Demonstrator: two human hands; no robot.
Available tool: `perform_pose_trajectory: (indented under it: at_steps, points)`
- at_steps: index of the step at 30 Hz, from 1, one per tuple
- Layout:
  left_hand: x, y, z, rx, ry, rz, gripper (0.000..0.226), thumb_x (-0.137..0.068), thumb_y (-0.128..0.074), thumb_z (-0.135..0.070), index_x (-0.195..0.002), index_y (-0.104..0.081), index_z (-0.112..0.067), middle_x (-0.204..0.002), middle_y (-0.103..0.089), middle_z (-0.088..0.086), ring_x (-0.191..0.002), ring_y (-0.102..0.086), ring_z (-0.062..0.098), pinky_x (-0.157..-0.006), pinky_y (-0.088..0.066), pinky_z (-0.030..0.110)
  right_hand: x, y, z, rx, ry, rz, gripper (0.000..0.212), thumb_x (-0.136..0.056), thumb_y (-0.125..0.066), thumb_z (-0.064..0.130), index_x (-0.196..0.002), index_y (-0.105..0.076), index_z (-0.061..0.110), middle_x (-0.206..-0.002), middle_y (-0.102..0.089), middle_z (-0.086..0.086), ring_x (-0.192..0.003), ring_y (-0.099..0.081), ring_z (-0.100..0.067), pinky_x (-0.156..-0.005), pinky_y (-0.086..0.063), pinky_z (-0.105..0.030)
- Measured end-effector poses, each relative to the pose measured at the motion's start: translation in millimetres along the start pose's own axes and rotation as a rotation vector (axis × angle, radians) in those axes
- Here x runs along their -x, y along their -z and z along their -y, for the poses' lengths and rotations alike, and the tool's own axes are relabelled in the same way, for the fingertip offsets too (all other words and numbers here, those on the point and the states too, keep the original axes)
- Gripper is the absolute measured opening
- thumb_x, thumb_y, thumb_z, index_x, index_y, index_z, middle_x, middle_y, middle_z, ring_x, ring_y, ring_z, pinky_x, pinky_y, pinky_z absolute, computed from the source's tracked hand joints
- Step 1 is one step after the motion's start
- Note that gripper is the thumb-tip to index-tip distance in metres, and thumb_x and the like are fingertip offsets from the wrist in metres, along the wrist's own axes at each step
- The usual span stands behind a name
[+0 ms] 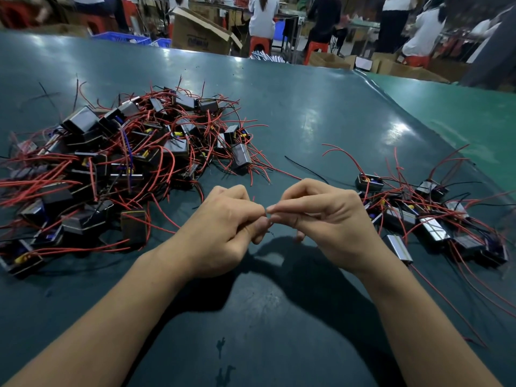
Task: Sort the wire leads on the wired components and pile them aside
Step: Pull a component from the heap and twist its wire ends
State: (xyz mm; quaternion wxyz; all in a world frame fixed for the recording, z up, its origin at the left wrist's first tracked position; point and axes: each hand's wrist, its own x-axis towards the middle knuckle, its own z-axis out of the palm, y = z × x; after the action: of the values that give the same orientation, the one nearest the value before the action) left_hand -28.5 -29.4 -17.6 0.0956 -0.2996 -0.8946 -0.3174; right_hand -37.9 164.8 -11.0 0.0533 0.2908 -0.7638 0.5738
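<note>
A big tangled heap of black box-shaped wired components with red leads covers the left of the dark green table. A smaller pile of the same components lies at the right. My left hand and my right hand meet fingertip to fingertip above the table between the two piles. Both have curled fingers that pinch thin wire leads, of which only a short dark end and a tiny red tip show. Whatever component hangs from these leads is hidden by my hands.
A loose black wire lies on the table beyond my hands. A lighter green mat adjoins the table at the far right. Behind the far edge stand cardboard boxes, blue crates and people seated on red stools.
</note>
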Motion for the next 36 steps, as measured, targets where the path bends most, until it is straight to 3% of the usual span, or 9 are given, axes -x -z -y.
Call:
perform_pose_trajectory:
  at_steps: [7, 14, 21, 28, 33, 36]
  points:
    - [1, 0, -3, 0.101, 0.065, -0.116, 0.029, -0.093, -0.046, -0.027, -0.067, -0.059, -0.025, -0.062, -0.054, -0.004, -0.080, -0.048, 0.009, -0.086, -0.037, 0.037, -2, 2, 2, -0.207, -0.167, -0.039, 0.008, -0.079, -0.071, 0.010, -0.085, -0.075, 0.012, -0.071, -0.072, -0.007, -0.062, -0.067, -0.016, -0.043, -0.049, -0.024]
    - [-3, 0, 0, 0.039, 0.108, -0.162, 0.031, -0.093, -0.043, -0.028, -0.065, -0.055, -0.024, -0.060, -0.049, -0.010, -0.079, -0.048, 0.017, -0.083, -0.040, 0.051, -1, -7, 1, -0.047, -0.061, -0.103, 0.017, -0.083, -0.073, 0.002, -0.086, -0.076, 0.018, -0.075, -0.073, 0.001, -0.065, -0.069, -0.015, -0.047, -0.051, -0.022]
    - [0, -1, -1, 0.095, 0.031, -0.090, 0.030, -0.096, -0.039, -0.025, -0.070, -0.053, -0.024, -0.067, -0.054, -0.010, -0.082, -0.049, 0.013, -0.092, -0.034, 0.045, 0, -10, 4, -0.053, 0.017, -0.075, 0.015, -0.081, -0.072, 0.017, -0.095, -0.077, 0.015, -0.085, -0.067, -0.005, -0.074, -0.066, -0.022, -0.047, -0.052, -0.023]
    - [0, 0, -3, 0.098, -0.016, -0.074, 0.027, -0.096, -0.044, -0.027, -0.070, -0.047, -0.032, -0.070, -0.053, -0.007, -0.083, -0.048, 0.011, -0.090, -0.033, 0.035, -2, -7, 3, -0.032, -0.039, -0.070, 0.011, -0.080, -0.071, 0.020, -0.090, -0.076, 0.017, -0.081, -0.067, -0.003, -0.064, -0.066, -0.020, -0.043, -0.051, -0.025]
    - [1, 0, -2, 0.021, -0.017, -0.059, 0.019, -0.090, -0.054, -0.024, -0.071, -0.057, -0.021, -0.075, -0.050, -0.003, -0.083, -0.043, 0.008, -0.086, -0.030, 0.029, -3, -4, 4, -0.003, -0.050, -0.062, 0.006, -0.083, -0.072, 0.014, -0.085, -0.075, 0.019, -0.081, -0.067, -0.004, -0.065, -0.067, -0.023, -0.039, -0.050, -0.031]
    - [2, -1, -2, 0.014, 0.004, -0.109, 0.018, -0.088, -0.057, -0.025, -0.075, -0.066, -0.016, -0.075, -0.049, -0.004, -0.084, -0.040, 0.003, -0.086, -0.032, 0.029, -3, -1, 5, -0.041, -0.126, -0.045, 0.008, -0.083, -0.072, 0.009, -0.081, -0.074, 0.017, -0.073, -0.068, -0.003, -0.064, -0.067, -0.020, -0.040, -0.050, -0.028]
